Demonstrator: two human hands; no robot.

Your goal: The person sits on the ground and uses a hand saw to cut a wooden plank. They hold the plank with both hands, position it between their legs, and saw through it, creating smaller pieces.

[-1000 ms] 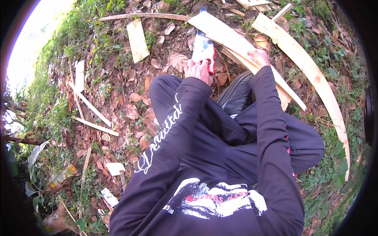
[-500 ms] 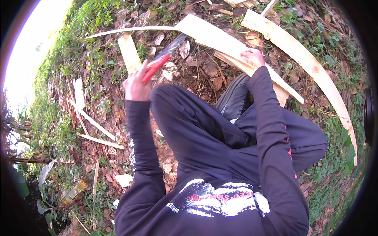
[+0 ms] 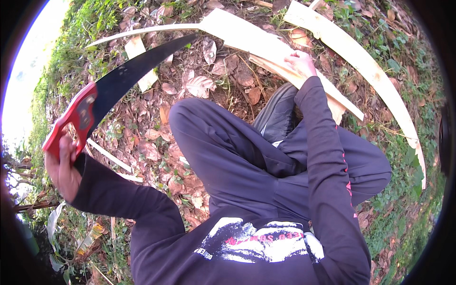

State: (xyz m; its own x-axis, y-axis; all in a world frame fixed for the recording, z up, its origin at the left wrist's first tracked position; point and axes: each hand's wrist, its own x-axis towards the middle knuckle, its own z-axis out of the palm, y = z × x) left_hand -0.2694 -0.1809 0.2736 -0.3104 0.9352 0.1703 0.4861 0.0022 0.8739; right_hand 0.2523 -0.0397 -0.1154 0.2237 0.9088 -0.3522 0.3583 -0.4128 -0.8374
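My left hand (image 3: 62,166) is out at the far left, its fingers wrapped round the red handle of a hand saw (image 3: 122,78). The dark blade slants up to the right, its tip close to the left end of a pale wooden board (image 3: 244,31). My right hand (image 3: 301,64) is closed on the near edge of that board, fingers bent over it. From the board's left end a thin curved wood strip (image 3: 152,29) runs leftward; whether it is still joined there I cannot tell. Beneath the board, near my hand, lies another piece of wood (image 3: 275,71).
A long pale plank (image 3: 368,64) curves down the right side. A short board (image 3: 142,78) lies partly behind the blade, and thin offcuts (image 3: 111,156) lie at left. My shoe (image 3: 278,114) and bent knees are close to the board. Leaves and grass cover the ground.
My left hand has swung out to the left and nearer with the saw, bringing the whole blade into sight away from my knee. My right hand stays on the board.
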